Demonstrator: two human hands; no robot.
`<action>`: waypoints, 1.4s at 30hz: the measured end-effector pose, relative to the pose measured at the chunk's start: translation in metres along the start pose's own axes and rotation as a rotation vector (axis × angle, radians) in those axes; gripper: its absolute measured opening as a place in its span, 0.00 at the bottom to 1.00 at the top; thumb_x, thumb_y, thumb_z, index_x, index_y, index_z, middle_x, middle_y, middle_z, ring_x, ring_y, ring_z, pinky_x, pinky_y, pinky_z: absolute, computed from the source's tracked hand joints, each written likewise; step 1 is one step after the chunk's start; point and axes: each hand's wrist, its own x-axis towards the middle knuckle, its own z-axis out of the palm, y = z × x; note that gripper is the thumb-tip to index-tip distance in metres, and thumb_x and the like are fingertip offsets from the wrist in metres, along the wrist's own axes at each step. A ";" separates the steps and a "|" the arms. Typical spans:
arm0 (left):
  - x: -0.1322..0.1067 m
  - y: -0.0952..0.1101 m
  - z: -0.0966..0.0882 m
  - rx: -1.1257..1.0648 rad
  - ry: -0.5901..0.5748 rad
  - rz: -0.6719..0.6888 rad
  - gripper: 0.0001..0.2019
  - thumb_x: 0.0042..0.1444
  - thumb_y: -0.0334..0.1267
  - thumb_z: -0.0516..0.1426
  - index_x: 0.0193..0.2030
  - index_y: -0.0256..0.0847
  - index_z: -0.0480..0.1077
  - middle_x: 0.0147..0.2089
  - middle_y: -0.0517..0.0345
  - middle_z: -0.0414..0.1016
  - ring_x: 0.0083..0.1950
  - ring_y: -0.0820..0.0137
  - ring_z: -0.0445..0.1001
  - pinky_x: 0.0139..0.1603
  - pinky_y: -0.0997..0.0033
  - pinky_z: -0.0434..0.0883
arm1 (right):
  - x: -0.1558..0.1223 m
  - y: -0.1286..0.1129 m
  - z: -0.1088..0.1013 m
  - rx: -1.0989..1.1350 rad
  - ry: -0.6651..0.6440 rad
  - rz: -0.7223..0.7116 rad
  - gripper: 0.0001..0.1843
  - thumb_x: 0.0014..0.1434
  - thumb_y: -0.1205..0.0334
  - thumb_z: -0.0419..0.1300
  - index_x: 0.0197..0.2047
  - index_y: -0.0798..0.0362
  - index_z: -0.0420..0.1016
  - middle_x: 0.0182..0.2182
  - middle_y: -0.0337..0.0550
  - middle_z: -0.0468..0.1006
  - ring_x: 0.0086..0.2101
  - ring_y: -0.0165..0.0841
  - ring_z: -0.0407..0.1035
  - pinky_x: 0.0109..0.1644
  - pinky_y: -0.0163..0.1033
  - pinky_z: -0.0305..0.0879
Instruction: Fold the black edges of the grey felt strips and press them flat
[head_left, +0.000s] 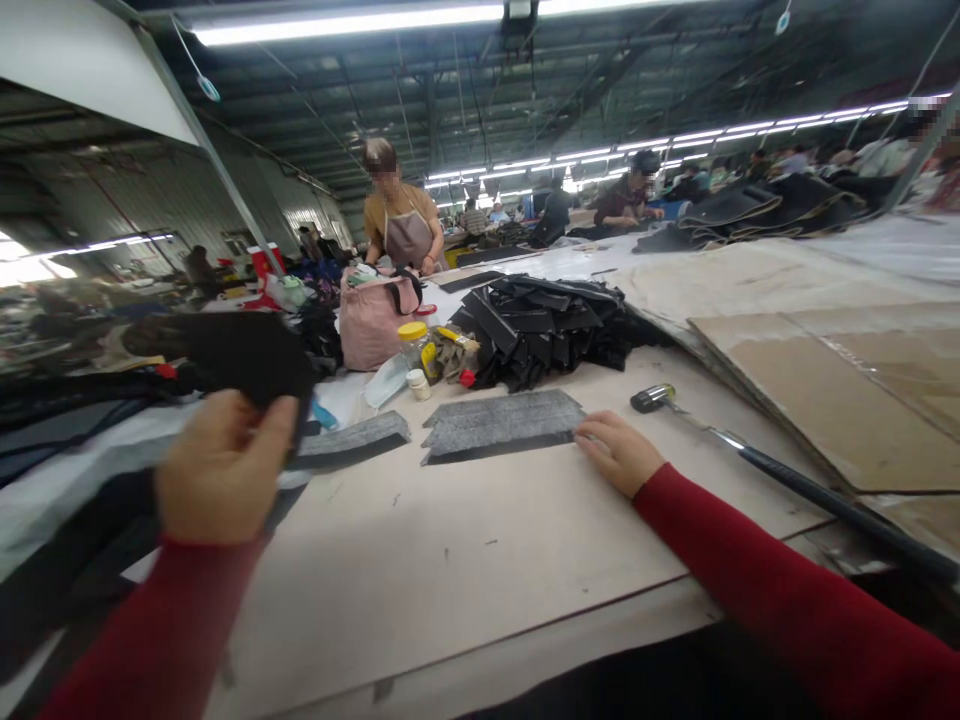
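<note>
Raised at the left, my left hand point(225, 460) is closed around the edge of a flat black piece of material point(244, 355), slightly blurred. My right hand point(619, 452) rests over the board, its fingers drawn together at the right end of a stack of grey-faced strips point(499, 425) with dark edges. Its fingertips touch the end of the strips. Another grey-faced strip point(360, 438) lies left of that stack, partly hidden behind my left hand. All these strips lie on a pale work board point(480, 570).
Behind the strips are a heap of black pieces point(540, 325), a yellow-lidded jar point(412, 340), a small white bottle point(418, 384) and a pink bag point(367, 325). A black-handled tool point(810, 490) lies at the right beside cardboard point(847, 390). A person in an apron point(405, 230) stands across the table.
</note>
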 end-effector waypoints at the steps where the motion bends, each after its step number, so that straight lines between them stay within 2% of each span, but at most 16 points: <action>1: -0.024 0.020 0.012 0.006 -0.091 0.147 0.10 0.49 0.44 0.53 0.25 0.41 0.61 0.24 0.62 0.58 0.31 0.68 0.63 0.34 0.71 0.61 | 0.000 0.002 -0.001 0.021 0.042 0.013 0.14 0.56 0.59 0.47 0.36 0.54 0.72 0.37 0.49 0.68 0.39 0.35 0.64 0.46 0.40 0.61; 2: -0.048 0.039 0.023 -0.077 -0.230 0.284 0.07 0.51 0.42 0.52 0.29 0.41 0.64 0.26 0.61 0.61 0.31 0.68 0.65 0.34 0.70 0.63 | 0.001 0.005 -0.003 0.039 0.073 0.029 0.14 0.55 0.59 0.47 0.36 0.54 0.71 0.37 0.49 0.69 0.39 0.35 0.64 0.46 0.40 0.61; 3: -0.071 0.055 0.033 -0.188 -0.429 0.409 0.07 0.52 0.40 0.51 0.36 0.42 0.66 0.32 0.59 0.66 0.34 0.68 0.66 0.37 0.70 0.64 | 0.001 0.008 -0.004 0.057 0.095 0.049 0.14 0.55 0.59 0.47 0.37 0.55 0.71 0.36 0.49 0.69 0.38 0.35 0.65 0.45 0.41 0.61; 5: -0.106 0.079 0.047 -0.357 -0.833 0.583 0.19 0.50 0.41 0.53 0.51 0.44 0.61 0.47 0.54 0.65 0.44 0.66 0.67 0.43 0.70 0.65 | 0.002 0.016 -0.007 0.091 0.117 0.099 0.14 0.55 0.58 0.47 0.37 0.55 0.71 0.35 0.48 0.69 0.36 0.35 0.65 0.44 0.41 0.62; 6: -0.117 0.086 0.050 -0.420 -0.976 0.668 0.21 0.50 0.41 0.54 0.52 0.45 0.60 0.49 0.53 0.65 0.46 0.65 0.66 0.45 0.71 0.64 | 0.002 0.019 -0.008 0.103 0.123 0.124 0.15 0.55 0.58 0.47 0.37 0.55 0.71 0.35 0.48 0.70 0.36 0.35 0.65 0.44 0.41 0.62; 8: -0.121 0.088 0.054 -0.485 -1.121 0.729 0.20 0.52 0.40 0.53 0.53 0.46 0.60 0.49 0.53 0.66 0.48 0.65 0.66 0.47 0.71 0.63 | 0.001 0.025 -0.010 0.108 0.128 0.161 0.15 0.55 0.58 0.47 0.37 0.55 0.71 0.34 0.49 0.70 0.36 0.36 0.65 0.43 0.42 0.62; 11: -0.094 0.062 0.062 -0.434 -1.075 0.621 0.15 0.53 0.39 0.51 0.48 0.45 0.66 0.44 0.54 0.70 0.45 0.65 0.68 0.46 0.69 0.63 | 0.000 0.029 -0.011 0.094 0.127 0.183 0.15 0.55 0.57 0.46 0.37 0.55 0.70 0.34 0.49 0.70 0.37 0.36 0.65 0.43 0.42 0.61; 15: -0.039 -0.010 0.091 -0.190 -0.817 0.264 0.10 0.47 0.34 0.56 0.38 0.44 0.71 0.39 0.54 0.72 0.42 0.62 0.68 0.49 0.65 0.61 | 0.000 0.024 -0.012 0.094 0.098 0.166 0.15 0.54 0.57 0.46 0.37 0.55 0.70 0.35 0.48 0.71 0.38 0.36 0.65 0.44 0.42 0.61; 18: -0.015 -0.055 0.112 -0.099 -0.734 0.163 0.08 0.43 0.29 0.56 0.33 0.40 0.71 0.38 0.50 0.70 0.46 0.57 0.66 0.53 0.59 0.57 | 0.001 0.022 -0.011 0.105 0.088 0.168 0.15 0.54 0.57 0.47 0.37 0.54 0.71 0.35 0.48 0.71 0.38 0.37 0.65 0.44 0.42 0.61; 20: -0.010 -0.071 0.122 -0.040 -0.733 0.136 0.08 0.42 0.28 0.56 0.32 0.39 0.71 0.37 0.51 0.70 0.45 0.57 0.66 0.53 0.58 0.57 | 0.000 0.024 -0.010 0.112 0.078 0.183 0.16 0.54 0.55 0.47 0.37 0.54 0.71 0.35 0.48 0.72 0.38 0.36 0.66 0.43 0.42 0.62; 25: -0.012 -0.079 0.135 0.154 -0.776 0.168 0.10 0.46 0.26 0.52 0.34 0.38 0.70 0.37 0.52 0.70 0.43 0.61 0.67 0.50 0.60 0.60 | -0.007 0.025 -0.014 0.076 0.020 0.137 0.17 0.54 0.53 0.48 0.39 0.54 0.70 0.36 0.47 0.71 0.37 0.36 0.66 0.43 0.43 0.63; 28: -0.013 -0.081 0.135 0.227 -0.765 0.209 0.12 0.48 0.26 0.49 0.37 0.39 0.70 0.40 0.51 0.69 0.45 0.62 0.66 0.49 0.63 0.60 | -0.008 0.011 -0.029 0.031 0.007 0.063 0.16 0.54 0.53 0.49 0.40 0.52 0.69 0.37 0.47 0.70 0.38 0.36 0.66 0.43 0.43 0.63; 31: -0.014 -0.085 0.130 0.263 -0.751 0.253 0.12 0.52 0.31 0.47 0.38 0.42 0.70 0.41 0.53 0.69 0.44 0.64 0.66 0.47 0.67 0.62 | 0.004 -0.020 -0.051 0.009 -0.004 -0.040 0.15 0.54 0.53 0.49 0.40 0.51 0.70 0.38 0.46 0.70 0.39 0.37 0.66 0.44 0.43 0.63; 35: -0.012 -0.086 0.122 0.280 -0.765 0.302 0.12 0.54 0.39 0.46 0.34 0.43 0.71 0.37 0.56 0.69 0.39 0.67 0.68 0.40 0.70 0.64 | 0.038 -0.082 -0.067 0.023 -0.114 -0.241 0.13 0.56 0.58 0.49 0.40 0.52 0.70 0.39 0.47 0.70 0.39 0.35 0.66 0.44 0.39 0.62; 38: -0.012 -0.086 0.119 0.293 -0.774 0.326 0.12 0.54 0.40 0.47 0.32 0.43 0.71 0.35 0.56 0.69 0.37 0.68 0.68 0.37 0.71 0.64 | 0.065 -0.124 -0.047 0.034 -0.274 -0.364 0.16 0.58 0.61 0.45 0.43 0.54 0.70 0.39 0.48 0.70 0.37 0.32 0.66 0.42 0.36 0.62; 42: -0.012 -0.088 0.122 0.309 -0.781 0.351 0.12 0.54 0.40 0.47 0.32 0.43 0.71 0.34 0.56 0.69 0.37 0.68 0.68 0.35 0.72 0.63 | 0.091 -0.156 0.016 -0.121 -0.542 -0.423 0.17 0.57 0.64 0.46 0.47 0.51 0.69 0.36 0.46 0.72 0.34 0.33 0.68 0.37 0.37 0.63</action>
